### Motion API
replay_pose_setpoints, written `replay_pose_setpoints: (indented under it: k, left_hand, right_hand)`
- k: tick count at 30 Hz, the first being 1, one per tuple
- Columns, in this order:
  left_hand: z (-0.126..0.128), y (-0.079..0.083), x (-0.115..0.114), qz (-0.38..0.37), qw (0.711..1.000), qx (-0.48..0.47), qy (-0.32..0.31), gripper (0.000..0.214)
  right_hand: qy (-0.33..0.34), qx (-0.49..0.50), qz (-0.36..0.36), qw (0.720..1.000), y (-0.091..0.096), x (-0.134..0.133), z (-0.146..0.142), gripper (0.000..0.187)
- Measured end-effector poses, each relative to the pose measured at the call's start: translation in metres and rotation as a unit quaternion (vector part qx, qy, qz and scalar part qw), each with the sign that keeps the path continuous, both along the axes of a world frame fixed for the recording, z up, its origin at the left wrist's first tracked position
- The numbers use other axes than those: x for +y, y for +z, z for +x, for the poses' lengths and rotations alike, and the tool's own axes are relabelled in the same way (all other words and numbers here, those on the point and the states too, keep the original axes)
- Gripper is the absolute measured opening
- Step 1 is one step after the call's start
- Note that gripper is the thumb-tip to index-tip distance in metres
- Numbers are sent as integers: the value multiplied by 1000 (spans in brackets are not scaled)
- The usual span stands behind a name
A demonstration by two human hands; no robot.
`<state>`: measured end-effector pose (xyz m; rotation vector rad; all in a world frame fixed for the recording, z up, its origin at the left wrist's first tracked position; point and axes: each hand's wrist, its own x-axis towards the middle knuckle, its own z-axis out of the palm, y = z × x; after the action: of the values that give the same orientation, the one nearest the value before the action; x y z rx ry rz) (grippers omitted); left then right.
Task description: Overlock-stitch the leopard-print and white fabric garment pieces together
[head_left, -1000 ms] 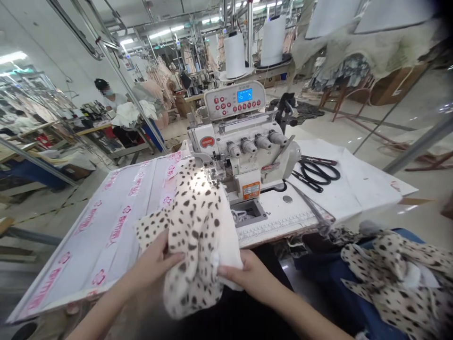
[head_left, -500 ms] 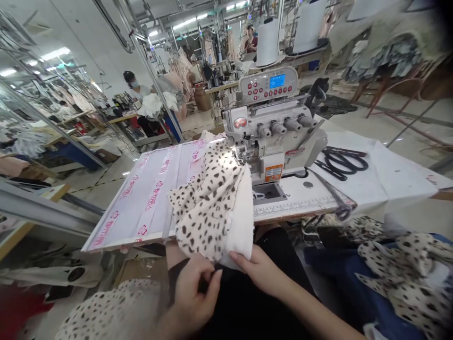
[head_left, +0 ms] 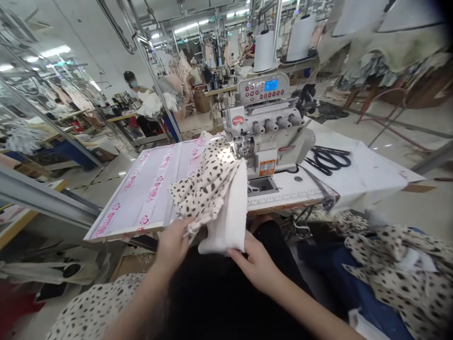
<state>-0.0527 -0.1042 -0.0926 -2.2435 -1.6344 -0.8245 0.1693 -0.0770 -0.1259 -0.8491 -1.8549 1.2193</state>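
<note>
Pink-red emblems and characters, too blurred to read surely, run in rows across the film-covered worktop beyond and left of a sewer's grip. Ahead of both hands, the sewing machine bears a red oval badge and an orange label, their lettering too small to make out, below a lit blue display. The left hand closes on the bunched near edge of a spotted cloth; the right hand pinches the lower corner of its white layer between thumb and fingers. The cloth, soft-looking, cream and dark-flecked, stretches from the grip up to the machine's lamp-lit sewing head, creased along the way. Smooth white thread cones rise beyond; more spotted fabric lies rumpled right of the right hand.
</note>
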Motion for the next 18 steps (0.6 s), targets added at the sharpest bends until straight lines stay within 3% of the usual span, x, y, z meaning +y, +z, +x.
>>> replay_pose_setpoints:
  k: [3, 5, 8, 13, 18]
  left_hand:
    - [8, 44, -12, 0, 994, 72, -86, 22]
    - [26, 58, -17, -8, 986, 108, -129, 18]
    - [52, 49, -19, -33, 982, 114, -148, 18]
    - [63, 19, -19, -27, 992, 39, -121, 17]
    - [67, 31, -22, -97, 980, -70, -158, 11]
  right_hand:
    - [-11, 6, -37, 999, 8, -11, 2, 13]
    - [-4, 31, -86, 996, 13, -19, 1, 12]
    - [11, 76, -112, 991, 17, -30, 0, 19]
    - [14, 90, -122, 988, 17, -34, 6, 4]
    - [-35, 113, -111, 987, 18, -32, 9, 11]
